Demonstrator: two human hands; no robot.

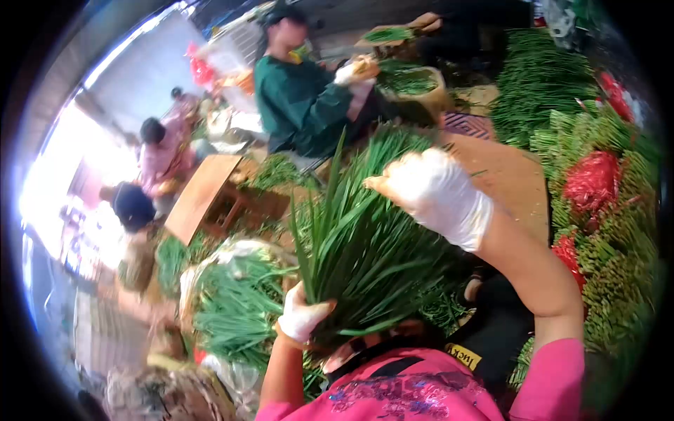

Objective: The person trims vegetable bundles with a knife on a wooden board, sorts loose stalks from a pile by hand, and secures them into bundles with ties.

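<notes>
Pink sleeves frame the nearest edge of the view, and from them both gloved hands rise to a bunch of green chives (365, 245). The left hand (302, 316), in a white glove, is clenched around the bunch's narrow base, low and close to the body. From that grip the leaves fan upward and away, the long axis running from the left hand at the bottom toward the tips at the top, leaning a little to the right. The right hand (435, 193), also in a white glove, rests on the upper part of the leaves with fingers loosely curled; how tightly it closes on them cannot be told from this angle. Just left of the left hand sits a basket (210, 270) heaped with more cut greens. Beyond that, farther left, stands a low wooden stool (203, 196). To the right of the right hand, stacked green bundles (618, 231) tied with red bands form a wall. Past the raised leaf tips, a co-worker in a dark green top (298, 102) handles another bunch, and other people sit well beyond on the left.
</notes>
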